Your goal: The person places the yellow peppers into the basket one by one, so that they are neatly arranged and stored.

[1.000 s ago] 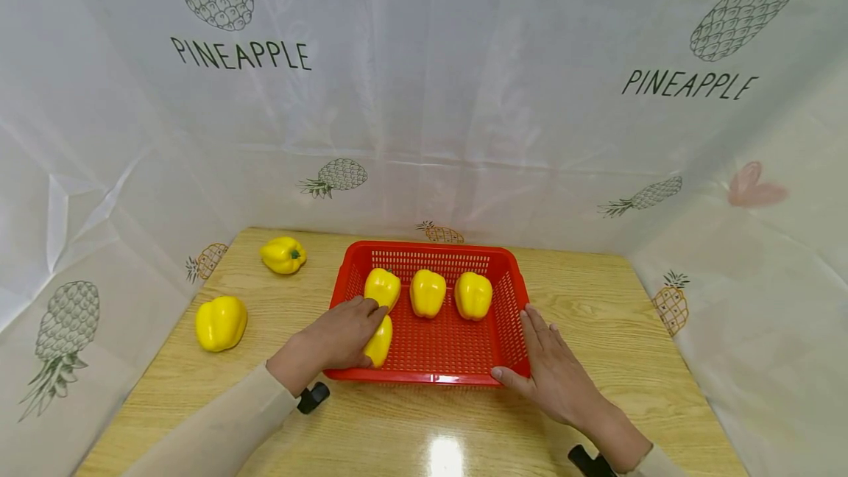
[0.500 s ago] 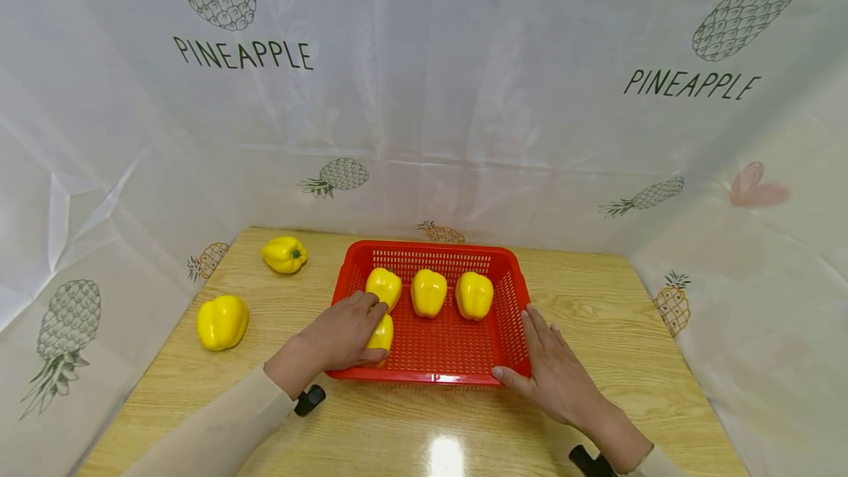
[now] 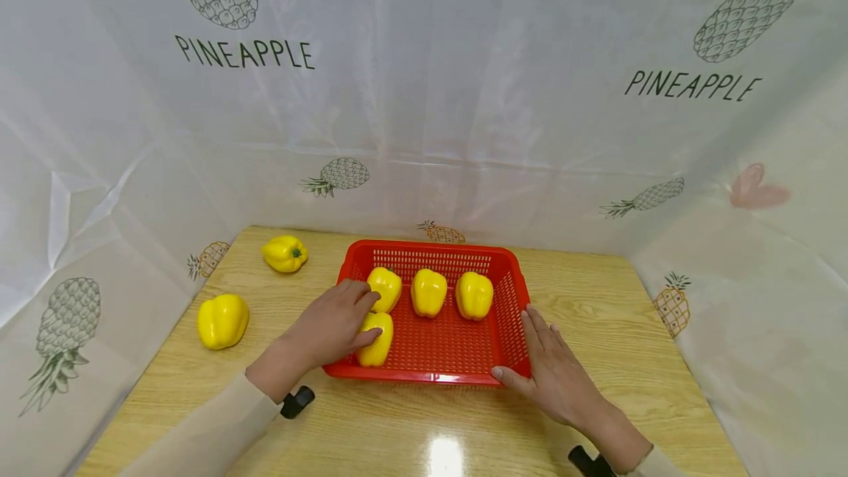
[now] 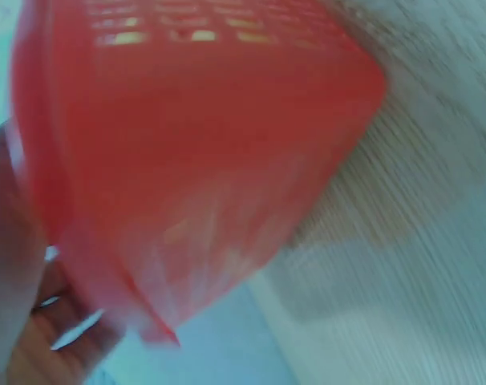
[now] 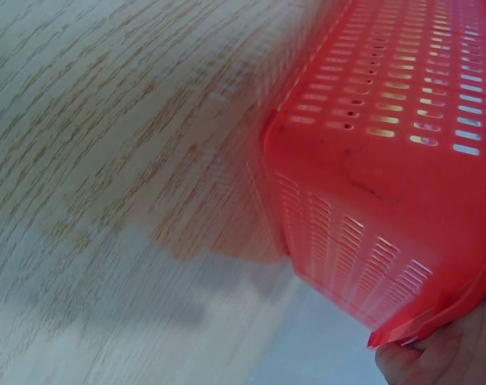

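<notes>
We see a yellow pepper (image 3: pixel 376 355) in the near-left corner of the red basket (image 3: pixel 433 378), room stretching rightward beside it. Our left hand (image 3: pixel 333 324) crosses the left rim, thumb and fingers apart at the pepper; our right hand (image 3: pixel 559 374) rests straight-fingered against the right rim.

The red, perforated rectangular basket (image 3: pixel 457 377) stood upright. Within it, a glossy yellow pepper (image 3: pixel 377 353) occupied the near left corner, and three similar peppers (image 3: pixel 428 293) formed a row toward the far side.
</notes>
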